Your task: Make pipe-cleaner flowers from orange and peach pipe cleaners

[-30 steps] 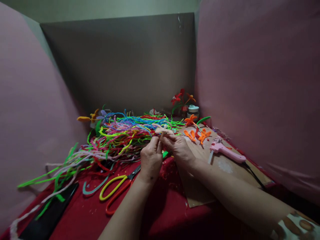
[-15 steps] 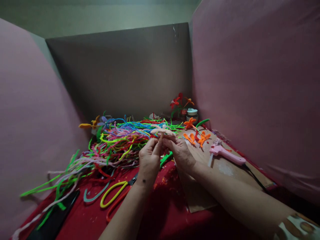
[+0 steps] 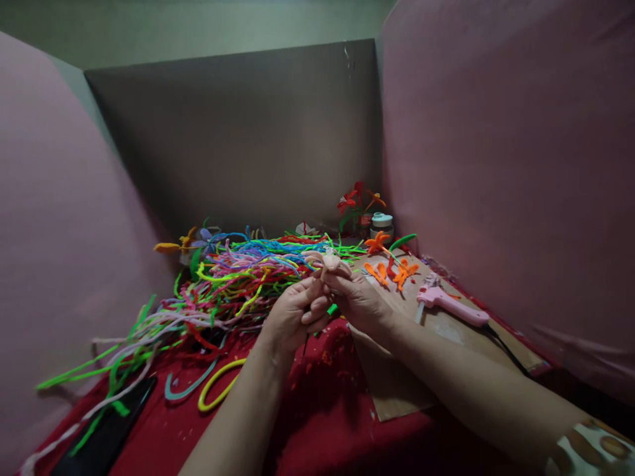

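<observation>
Both hands meet at the middle of the view around a pale pink pipe-cleaner flower (image 3: 331, 263), its petals showing above the fingertips. My left hand (image 3: 299, 309) is closed on the flower from below, and a thin dark stem end pokes out under its fingers. My right hand (image 3: 358, 301) pinches the flower's base from the right, thumb and finger together. Behind the hands lies a heap of coloured pipe cleaners (image 3: 248, 277). A bit of green pipe cleaner shows just below the right fingers.
Orange pipe-cleaner flowers (image 3: 404, 272) and a pink glue gun (image 3: 454, 307) lie on a cardboard sheet (image 3: 397, 390) at right. Yellow-handled scissors (image 3: 204, 393) are partly behind my left forearm. A dark flat object (image 3: 112, 430) lies front left. A lidded jar (image 3: 381, 225) stands at the back.
My left hand has turned so its curled fingers show, and its forearm now covers more of the scissors. The flower has tilted, its petals bunched closer together.
</observation>
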A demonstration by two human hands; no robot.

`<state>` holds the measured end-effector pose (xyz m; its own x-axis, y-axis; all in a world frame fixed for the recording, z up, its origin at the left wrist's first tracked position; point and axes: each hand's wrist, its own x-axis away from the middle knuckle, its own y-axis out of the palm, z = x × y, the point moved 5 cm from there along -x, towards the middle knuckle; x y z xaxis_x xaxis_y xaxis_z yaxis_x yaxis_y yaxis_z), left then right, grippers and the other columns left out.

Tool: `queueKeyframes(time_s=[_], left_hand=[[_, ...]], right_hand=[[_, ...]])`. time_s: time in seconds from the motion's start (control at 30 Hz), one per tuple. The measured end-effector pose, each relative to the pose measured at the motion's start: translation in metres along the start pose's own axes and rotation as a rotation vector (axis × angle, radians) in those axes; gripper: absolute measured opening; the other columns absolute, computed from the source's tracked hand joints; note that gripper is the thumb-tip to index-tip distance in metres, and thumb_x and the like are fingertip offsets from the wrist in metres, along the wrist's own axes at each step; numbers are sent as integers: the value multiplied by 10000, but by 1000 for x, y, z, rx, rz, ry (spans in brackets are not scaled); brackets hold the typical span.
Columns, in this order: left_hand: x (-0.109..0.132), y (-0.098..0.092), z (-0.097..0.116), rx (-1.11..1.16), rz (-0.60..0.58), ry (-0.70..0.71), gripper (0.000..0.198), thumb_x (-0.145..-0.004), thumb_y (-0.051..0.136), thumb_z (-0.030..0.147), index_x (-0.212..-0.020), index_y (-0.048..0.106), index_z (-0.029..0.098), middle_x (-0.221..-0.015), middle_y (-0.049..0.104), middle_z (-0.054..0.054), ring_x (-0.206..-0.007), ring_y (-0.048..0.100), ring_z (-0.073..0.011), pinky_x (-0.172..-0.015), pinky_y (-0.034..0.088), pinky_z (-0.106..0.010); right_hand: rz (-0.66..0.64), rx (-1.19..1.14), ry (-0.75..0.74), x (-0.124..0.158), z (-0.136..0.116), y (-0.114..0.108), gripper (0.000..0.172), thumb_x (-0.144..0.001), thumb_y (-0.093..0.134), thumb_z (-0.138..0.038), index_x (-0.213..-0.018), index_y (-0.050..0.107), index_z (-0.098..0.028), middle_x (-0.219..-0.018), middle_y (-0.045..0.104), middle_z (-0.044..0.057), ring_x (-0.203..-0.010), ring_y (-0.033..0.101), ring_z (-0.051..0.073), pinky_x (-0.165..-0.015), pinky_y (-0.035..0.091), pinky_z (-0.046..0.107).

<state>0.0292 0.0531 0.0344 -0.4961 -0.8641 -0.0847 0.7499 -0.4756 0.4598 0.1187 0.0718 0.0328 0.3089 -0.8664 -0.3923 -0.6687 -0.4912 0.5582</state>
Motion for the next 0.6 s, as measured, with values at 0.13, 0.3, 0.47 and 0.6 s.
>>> queueKeyframes(time_s=[0.13,0.3,0.47,0.6], left_hand=[[-8,-13,1,-145,31,25,257,-758,683,354,-746,617,106,-566,523,21,-401,394,-33,-391,319,-165],[-12,-29,3,-266,105,21,304,-711,727,359,-868,694,101,-827,677,-78,-736,613,-150,-707,456,-264],[-6,-42,6,-283,208,44,265,-696,737,320,-856,706,111,-795,686,-70,-715,617,-148,-716,472,-271],[-1,-45,3,-244,272,88,265,-658,761,266,-878,694,134,-777,672,-46,-644,595,-112,-637,463,-231]], right_hand=[[36,209,-87,-1,-1,-5,150,-762,667,-322,-783,644,-176,-723,573,-17,-613,492,102,-588,426,231],[96,471,-345,3,-19,-5,126,-800,633,-307,-788,596,-188,-828,539,2,-746,521,128,-690,440,258],[115,651,-560,8,-32,1,111,-843,585,-277,-761,604,-205,-864,536,14,-850,526,148,-821,430,302],[134,698,-582,11,-31,1,133,-846,587,-267,-727,610,-213,-827,545,18,-831,538,156,-831,442,329]])
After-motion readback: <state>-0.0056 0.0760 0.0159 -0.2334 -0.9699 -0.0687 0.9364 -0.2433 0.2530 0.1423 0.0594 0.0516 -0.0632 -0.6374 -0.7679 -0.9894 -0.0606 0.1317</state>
